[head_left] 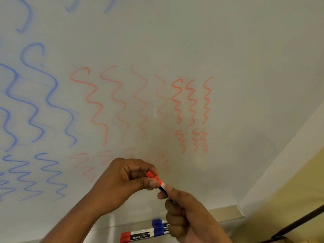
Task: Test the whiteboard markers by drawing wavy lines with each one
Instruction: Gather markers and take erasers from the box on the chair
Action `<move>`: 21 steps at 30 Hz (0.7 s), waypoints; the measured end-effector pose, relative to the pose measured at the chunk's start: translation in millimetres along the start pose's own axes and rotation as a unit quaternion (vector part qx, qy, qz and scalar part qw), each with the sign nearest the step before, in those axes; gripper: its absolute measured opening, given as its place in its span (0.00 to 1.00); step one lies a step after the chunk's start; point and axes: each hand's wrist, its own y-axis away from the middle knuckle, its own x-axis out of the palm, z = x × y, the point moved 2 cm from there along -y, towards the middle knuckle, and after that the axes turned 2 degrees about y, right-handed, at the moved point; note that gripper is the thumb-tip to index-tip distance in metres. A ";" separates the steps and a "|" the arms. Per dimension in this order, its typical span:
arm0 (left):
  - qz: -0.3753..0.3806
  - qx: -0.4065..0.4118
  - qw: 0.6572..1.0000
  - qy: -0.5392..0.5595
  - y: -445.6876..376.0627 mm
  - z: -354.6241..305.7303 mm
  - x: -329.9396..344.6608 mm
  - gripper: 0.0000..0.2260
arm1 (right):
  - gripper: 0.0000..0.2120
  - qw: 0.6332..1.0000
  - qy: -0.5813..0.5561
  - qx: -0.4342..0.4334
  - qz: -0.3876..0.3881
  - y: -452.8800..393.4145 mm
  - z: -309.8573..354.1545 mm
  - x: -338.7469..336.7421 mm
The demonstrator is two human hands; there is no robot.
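A red-capped whiteboard marker with a black barrel [160, 185] is being held before the white board [245, 67]: cap pinched by the left hand [122, 181], barrel clenched by the right hand [185, 211]. Whether the cap is being seated is unclear; if left loose, the tip risks being dried out.

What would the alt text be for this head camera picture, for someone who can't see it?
Two hands hold a red whiteboard marker in front of a whiteboard: the left hand grips its red cap, the right hand its barrel. The board carries blue wavy lines at left and red wavy lines in the middle. More red and blue markers lie on the tray below.
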 end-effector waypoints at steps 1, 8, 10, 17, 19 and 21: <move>0.004 -0.007 1.000 0.006 1.2 3.8 -4.5 0.05 | 0.13 0.999 -0.021 0.033 0.017 -2.0 -5.5 1.6; 0.018 -0.071 0.997 0.011 22.1 46.0 -33.7 0.07 | 0.09 0.997 0.056 -0.012 -0.058 -28.5 -40.5 10.5; -0.013 -0.099 0.995 0.010 34.0 66.3 -40.1 0.09 | 0.06 0.978 0.158 -0.082 -0.108 -36.4 -42.6 6.2; -0.122 -0.199 0.969 0.082 84.8 149.8 -66.4 0.08 | 0.05 0.925 0.294 -0.151 -0.189 -64.4 -76.5 -5.0; -0.138 -0.234 0.957 0.098 95.4 176.7 -68.3 0.08 | 0.05 0.920 0.296 -0.149 -0.210 -78.4 -98.6 -7.7; -0.149 -0.280 0.941 0.120 105.0 201.9 -65.7 0.09 | 0.06 0.915 0.285 -0.148 -0.244 -92.8 -121.4 -12.7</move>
